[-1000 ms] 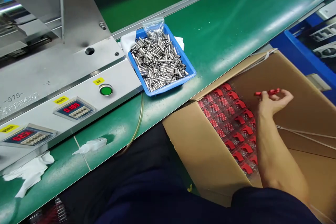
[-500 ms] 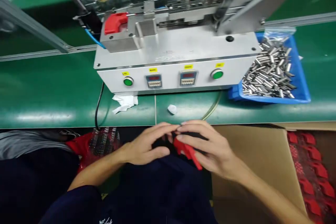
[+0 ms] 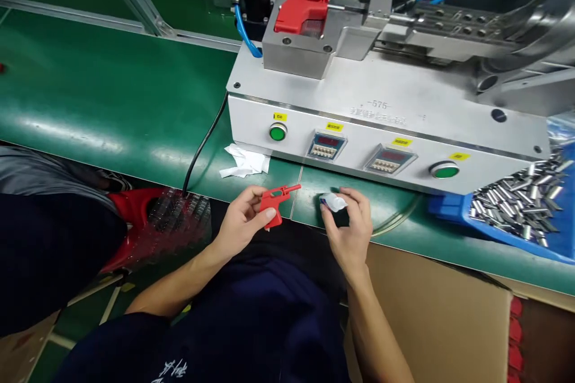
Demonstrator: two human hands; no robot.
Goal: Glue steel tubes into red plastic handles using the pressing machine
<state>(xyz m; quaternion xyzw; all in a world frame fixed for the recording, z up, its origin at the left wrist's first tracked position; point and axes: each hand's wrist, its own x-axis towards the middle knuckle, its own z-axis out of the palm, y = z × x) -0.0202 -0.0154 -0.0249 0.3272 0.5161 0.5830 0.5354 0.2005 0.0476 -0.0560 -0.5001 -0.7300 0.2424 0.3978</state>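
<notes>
My left hand (image 3: 246, 215) pinches a red gun-shaped plastic part (image 3: 271, 206) by its grip, its thin red barrel pointing right over the bench edge. To the right, my right hand (image 3: 350, 224) is closed on a crumpled white wad (image 3: 333, 201), held between thumb and fingers; a small dark patch shows at its left end. Behind both hands stands a silver bench machine (image 3: 287, 90). Another red gun-shaped part (image 3: 300, 13) lies in its metal fixture (image 3: 291, 57), with a thin rod meeting that part's right side.
A crumpled white tissue (image 3: 246, 161) lies before the machine, near a black cable (image 3: 204, 143). At right, a blue bin (image 3: 498, 233) holds metal pins (image 3: 521, 209). A cardboard box (image 3: 431, 311) stands below the bench. Another person's dark clothing (image 3: 54, 239) appears at left.
My hands have moved apart. The red part, formerly at my right hand, is now in my left; my right hand has picked up the white wad. The view has shifted left and closer.
</notes>
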